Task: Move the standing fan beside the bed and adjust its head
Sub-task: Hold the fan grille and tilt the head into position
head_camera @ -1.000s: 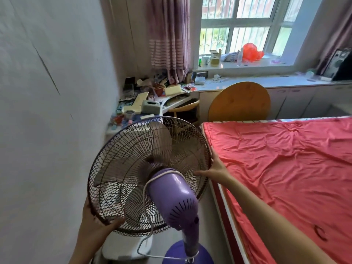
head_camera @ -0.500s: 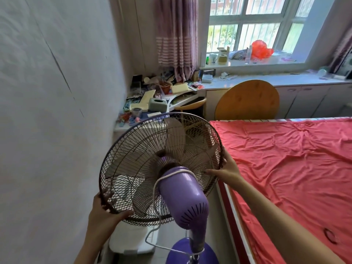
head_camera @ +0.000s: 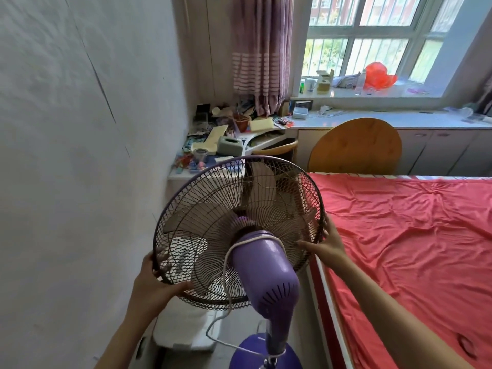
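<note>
Since a second ago the fan [head_camera: 239, 235], standing between the wall [head_camera: 80, 155] and the bed [head_camera: 399, 235], has its head tilted higher, with the left hand [head_camera: 154, 283] and right hand [head_camera: 326, 242] both grasping its cage rim, so adjusting seems underway.

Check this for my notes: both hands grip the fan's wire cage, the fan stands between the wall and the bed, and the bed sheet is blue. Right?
Not quite: the bed sheet is red, not blue, as the head view shows. The rest holds: the left hand and right hand grip the wire cage, and the fan stands between the wall and the bed.
</note>
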Action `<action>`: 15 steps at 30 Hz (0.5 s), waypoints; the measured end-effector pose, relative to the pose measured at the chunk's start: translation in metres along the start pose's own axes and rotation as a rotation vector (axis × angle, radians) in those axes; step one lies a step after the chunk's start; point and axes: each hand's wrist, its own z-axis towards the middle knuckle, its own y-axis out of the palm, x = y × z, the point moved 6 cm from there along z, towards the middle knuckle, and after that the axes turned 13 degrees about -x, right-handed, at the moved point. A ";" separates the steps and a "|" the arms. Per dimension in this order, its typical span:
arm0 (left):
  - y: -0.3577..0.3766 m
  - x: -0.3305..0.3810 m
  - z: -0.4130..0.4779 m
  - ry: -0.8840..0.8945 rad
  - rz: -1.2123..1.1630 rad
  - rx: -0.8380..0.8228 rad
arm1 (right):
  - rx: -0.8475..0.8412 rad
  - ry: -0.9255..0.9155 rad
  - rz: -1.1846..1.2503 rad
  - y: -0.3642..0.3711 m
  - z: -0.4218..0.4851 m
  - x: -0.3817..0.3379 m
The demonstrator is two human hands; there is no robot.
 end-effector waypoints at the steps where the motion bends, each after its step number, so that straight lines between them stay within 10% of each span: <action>1: 0.001 -0.001 0.000 -0.007 0.000 -0.007 | -0.005 0.004 -0.010 0.001 0.002 0.000; 12: 0.004 -0.005 -0.002 -0.020 0.082 -0.026 | 0.007 0.069 -0.150 0.006 0.009 0.004; 15: -0.006 0.007 -0.014 0.064 0.170 0.196 | 0.181 -0.111 -0.265 0.001 -0.006 -0.017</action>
